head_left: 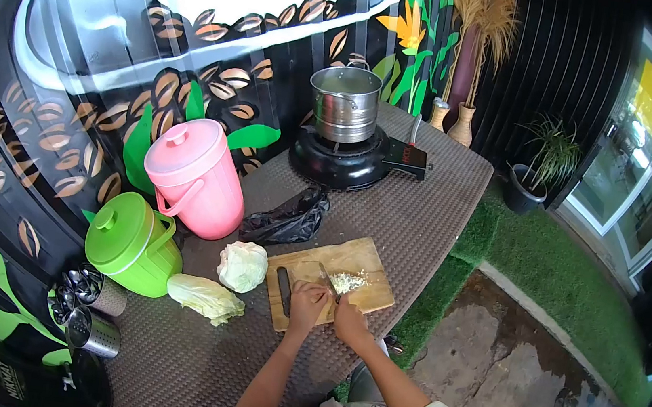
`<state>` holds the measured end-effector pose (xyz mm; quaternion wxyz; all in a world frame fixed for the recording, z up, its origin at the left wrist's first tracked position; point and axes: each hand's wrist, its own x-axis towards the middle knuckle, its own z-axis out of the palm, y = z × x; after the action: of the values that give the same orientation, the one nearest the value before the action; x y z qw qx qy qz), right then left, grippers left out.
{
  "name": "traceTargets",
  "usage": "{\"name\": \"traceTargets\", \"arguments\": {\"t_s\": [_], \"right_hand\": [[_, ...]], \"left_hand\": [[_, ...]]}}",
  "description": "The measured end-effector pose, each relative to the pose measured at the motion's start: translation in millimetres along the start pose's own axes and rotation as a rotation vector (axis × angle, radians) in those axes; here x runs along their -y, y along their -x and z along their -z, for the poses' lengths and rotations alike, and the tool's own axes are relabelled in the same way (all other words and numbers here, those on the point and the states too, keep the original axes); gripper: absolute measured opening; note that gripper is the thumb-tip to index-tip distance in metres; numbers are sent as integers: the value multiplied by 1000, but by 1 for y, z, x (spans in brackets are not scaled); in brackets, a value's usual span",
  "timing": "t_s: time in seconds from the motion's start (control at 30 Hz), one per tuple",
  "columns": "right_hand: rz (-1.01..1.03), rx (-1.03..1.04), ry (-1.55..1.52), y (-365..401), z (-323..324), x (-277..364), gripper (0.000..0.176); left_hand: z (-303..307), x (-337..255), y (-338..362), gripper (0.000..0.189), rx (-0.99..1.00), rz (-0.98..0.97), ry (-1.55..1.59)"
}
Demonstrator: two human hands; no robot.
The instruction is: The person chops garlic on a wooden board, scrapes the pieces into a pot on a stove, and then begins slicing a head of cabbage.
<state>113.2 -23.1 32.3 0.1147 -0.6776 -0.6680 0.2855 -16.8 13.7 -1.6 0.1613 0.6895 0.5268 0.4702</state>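
Observation:
My right hand (350, 322) is closed around the handle of a knife (327, 277), whose thin blade points up and left over a wooden cutting board (373, 268). Close beside the blade, my left hand (309, 302) has its fingers drawn together; what they hold, if anything, is too small to make out. A pile of finely chopped pale bits (348, 282) lies on the board just beyond the knife. Along the board's left side rests a long dark object (283, 290), like a knife handle. Left of the board are a round cabbage (242, 266) and a napa cabbage (206, 298).
A black plastic bag (288, 217) lies behind the board. A metal pot (343, 106) stands on a portable gas stove (339, 160) at the back. Pink (202, 188) and green (143, 250) lidded containers and metal utensil holders (93, 331) line the left side.

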Motion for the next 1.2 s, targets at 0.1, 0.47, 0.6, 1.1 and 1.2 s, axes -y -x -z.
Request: {"name": "traceTargets", "arguments": {"t_s": [0.1, 0.47, 0.6, 1.1, 1.2], "right_hand": [[-41, -66, -22, 14, -5, 4, 52], [-14, -92, 43, 2, -15, -10, 43], [48, -32, 28, -4, 9, -8, 34], [-12, -204, 126, 6, 25, -17, 30], [5, -194, 227, -3, 15, -13, 27]], "left_hand": [[1, 0, 1, 10, 24, 13, 20], [-1, 1, 0, 9, 31, 5, -33], [6, -3, -5, 9, 21, 50, 62], [-20, 5, -29, 19, 190, 75, 2], [-17, -5, -24, 17, 138, 144, 78]]}}
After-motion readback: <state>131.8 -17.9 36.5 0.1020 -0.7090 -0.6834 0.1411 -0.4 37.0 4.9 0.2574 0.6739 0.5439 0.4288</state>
